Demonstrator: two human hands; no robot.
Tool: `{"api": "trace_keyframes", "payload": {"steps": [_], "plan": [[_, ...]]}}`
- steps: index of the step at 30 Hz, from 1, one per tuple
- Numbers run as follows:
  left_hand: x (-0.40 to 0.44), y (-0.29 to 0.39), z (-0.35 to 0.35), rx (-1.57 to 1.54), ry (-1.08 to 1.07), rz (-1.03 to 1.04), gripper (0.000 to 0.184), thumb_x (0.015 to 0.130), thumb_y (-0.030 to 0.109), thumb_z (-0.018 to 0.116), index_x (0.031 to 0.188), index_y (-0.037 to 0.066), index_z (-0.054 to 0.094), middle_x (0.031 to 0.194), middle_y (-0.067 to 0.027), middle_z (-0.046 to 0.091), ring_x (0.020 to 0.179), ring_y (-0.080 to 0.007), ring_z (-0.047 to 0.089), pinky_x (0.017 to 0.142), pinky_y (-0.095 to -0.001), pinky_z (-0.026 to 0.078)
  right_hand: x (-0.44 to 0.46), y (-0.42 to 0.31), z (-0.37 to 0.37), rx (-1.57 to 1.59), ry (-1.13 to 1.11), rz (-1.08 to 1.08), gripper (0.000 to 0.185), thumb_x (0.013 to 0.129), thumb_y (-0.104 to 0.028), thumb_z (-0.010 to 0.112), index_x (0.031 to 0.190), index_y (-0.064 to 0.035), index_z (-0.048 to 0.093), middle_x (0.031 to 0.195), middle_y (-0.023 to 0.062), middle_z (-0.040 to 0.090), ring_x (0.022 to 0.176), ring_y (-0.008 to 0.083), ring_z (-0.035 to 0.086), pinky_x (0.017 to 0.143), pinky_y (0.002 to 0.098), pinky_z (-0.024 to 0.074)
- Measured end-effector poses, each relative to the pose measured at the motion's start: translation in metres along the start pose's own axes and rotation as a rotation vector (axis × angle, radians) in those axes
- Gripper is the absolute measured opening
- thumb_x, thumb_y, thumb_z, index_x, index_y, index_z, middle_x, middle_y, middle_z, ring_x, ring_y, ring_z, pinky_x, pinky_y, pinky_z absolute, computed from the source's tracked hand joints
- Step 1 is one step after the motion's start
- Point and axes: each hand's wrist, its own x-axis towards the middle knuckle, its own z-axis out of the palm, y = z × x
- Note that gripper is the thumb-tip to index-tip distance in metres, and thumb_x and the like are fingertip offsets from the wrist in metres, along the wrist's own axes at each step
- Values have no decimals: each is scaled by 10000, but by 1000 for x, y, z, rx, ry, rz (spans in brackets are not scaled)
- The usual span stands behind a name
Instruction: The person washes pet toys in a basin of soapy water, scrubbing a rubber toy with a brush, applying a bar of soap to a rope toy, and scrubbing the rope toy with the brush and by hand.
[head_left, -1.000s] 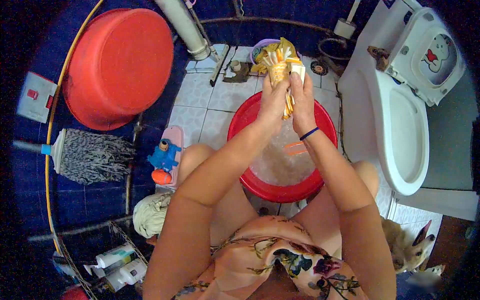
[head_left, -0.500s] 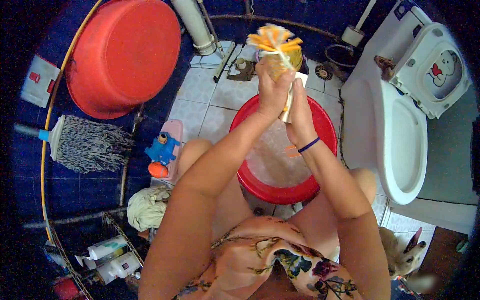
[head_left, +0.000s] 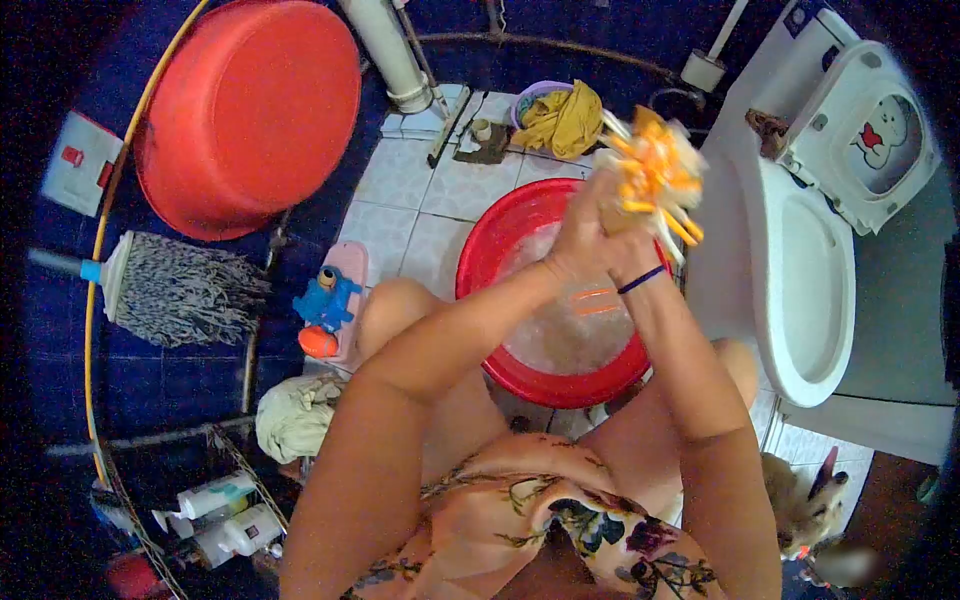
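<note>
A bundle of orange, yellow and white strips (head_left: pixel 655 170), blurred by motion, points up and to the right above the far right rim of a red basin (head_left: pixel 520 380). My left hand (head_left: pixel 585 235) is wrapped round the lower part of the bundle. My right hand (head_left: pixel 632 248) is closed against it, with a dark blue band at the wrist; its fingers are largely hidden. The white block seen earlier does not show. Cloudy water (head_left: pixel 560 340) fills the basin, with an orange striped shape in it.
A purple basin (head_left: pixel 522 100) with a mustard cloth (head_left: pixel 565 120) stands beyond. On the left are a large red tub (head_left: pixel 260 110), a mop (head_left: pixel 185 290) and a pink stool (head_left: pixel 348 262). A toilet (head_left: pixel 810 300) is at right, a dog (head_left: pixel 800 500) at lower right.
Both hands and the bundle have moved right, and the bundle's top has tipped to the right. The mustard cloth behind is now uncovered. The white block has gone out of sight.
</note>
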Motion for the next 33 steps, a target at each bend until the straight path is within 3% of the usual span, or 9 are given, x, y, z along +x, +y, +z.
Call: {"api": "trace_keyframes", "payload": {"steps": [2, 6, 10, 14, 18, 22, 26, 30, 33], "plan": [[2, -2, 3, 93, -98, 56, 530, 726, 298, 630, 1104, -17, 431, 1102, -195, 480, 1044, -305, 463, 915, -383, 355, 2, 5, -9, 135, 16, -1, 409, 911, -384, 388, 1208, -105, 429, 1138, 59, 506, 1028, 186, 503, 877, 321, 425], [28, 8, -16, -196, 203, -207, 479, 750, 270, 568, 1117, 0, 421, 1106, -168, 435, 1004, -304, 452, 903, -393, 349, -17, -8, 35, 159, -17, -32, 382, 908, -352, 430, 1192, -97, 438, 1093, 50, 524, 990, 179, 521, 848, 297, 437], [8, 17, -6, -176, 51, 0, 485, 753, 250, 564, 1153, 13, 423, 1123, -165, 405, 1072, -305, 401, 939, -394, 305, -1, 0, 17, -116, -111, -326, 346, 915, -275, 436, 1205, -87, 427, 1094, 53, 520, 982, 170, 516, 849, 289, 428], [15, -4, -5, 207, 79, 79, 494, 745, 361, 582, 1080, 9, 488, 1166, -189, 354, 1116, -343, 316, 952, -437, 242, 14, 11, -7, 145, -101, -77, 385, 891, -330, 472, 1188, -86, 446, 1070, 39, 536, 928, 163, 545, 787, 278, 457], [30, 4, -22, 333, 214, -169, 461, 801, 306, 551, 1133, 3, 449, 1173, -165, 386, 1125, -271, 358, 957, -359, 293, -6, -16, 32, 104, -47, 22, 452, 867, -420, 482, 1177, -92, 454, 1040, 24, 551, 875, 152, 562, 725, 280, 469], [46, 22, -31, -229, 149, -179, 393, 780, 214, 612, 1067, -3, 454, 959, -107, 535, 892, -185, 529, 778, -315, 436, 1, -25, 23, 66, -85, -96, 403, 859, -343, 515, 1149, -68, 459, 1024, 40, 555, 881, 155, 563, 721, 291, 467], [43, 19, -38, -709, 226, -365, 491, 746, 38, 522, 1191, 16, 315, 1071, -116, 487, 995, -218, 515, 868, -342, 439, 3, -41, 16, -36, 17, -311, 343, 836, -224, 547, 1109, -35, 462, 986, 85, 550, 867, 172, 568, 722, 299, 478], [41, 19, -53, -1158, 354, -655, 450, 751, 107, 546, 1151, 45, 350, 997, -119, 491, 940, -252, 530, 804, -368, 470, -3, -28, 26, -208, -46, -361, 429, 787, -172, 606, 1144, -13, 430, 1022, 85, 522, 916, 168, 535, 777, 296, 447], [46, -4, -58, -971, 431, -727, 366, 800, 275, 534, 1064, 48, 420, 935, -121, 537, 848, -215, 561, 724, -344, 498, -13, -18, 39, -254, -92, -278, 474, 794, -216, 612, 1179, -25, 410, 1053, 75, 507, 937, 159, 508, 806, 286, 421]]}}
